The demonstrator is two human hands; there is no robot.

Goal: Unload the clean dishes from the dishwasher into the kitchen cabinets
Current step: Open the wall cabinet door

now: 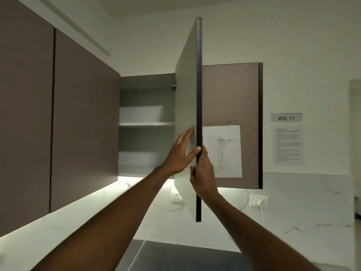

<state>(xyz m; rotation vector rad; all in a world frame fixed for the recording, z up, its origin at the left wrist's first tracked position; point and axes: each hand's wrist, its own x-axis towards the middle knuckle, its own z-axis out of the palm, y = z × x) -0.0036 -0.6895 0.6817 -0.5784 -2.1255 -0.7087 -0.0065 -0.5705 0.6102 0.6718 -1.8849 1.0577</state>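
My left hand (182, 151) flat, fingers spread on inner face of cabinet door (187, 94); right hand (203, 173) pinching its dark edge. Door stands edge-on toward me, long axis vertical. Left of door, shelf (146, 124). Behind door, second door (230, 98) with taped drawing (222, 151).

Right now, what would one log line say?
left hand flat on open cabinet door | right hand grips its edge | shelf visible | no dish held

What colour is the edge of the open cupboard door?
Black, a thin strip down the door edge, seen in the head view.
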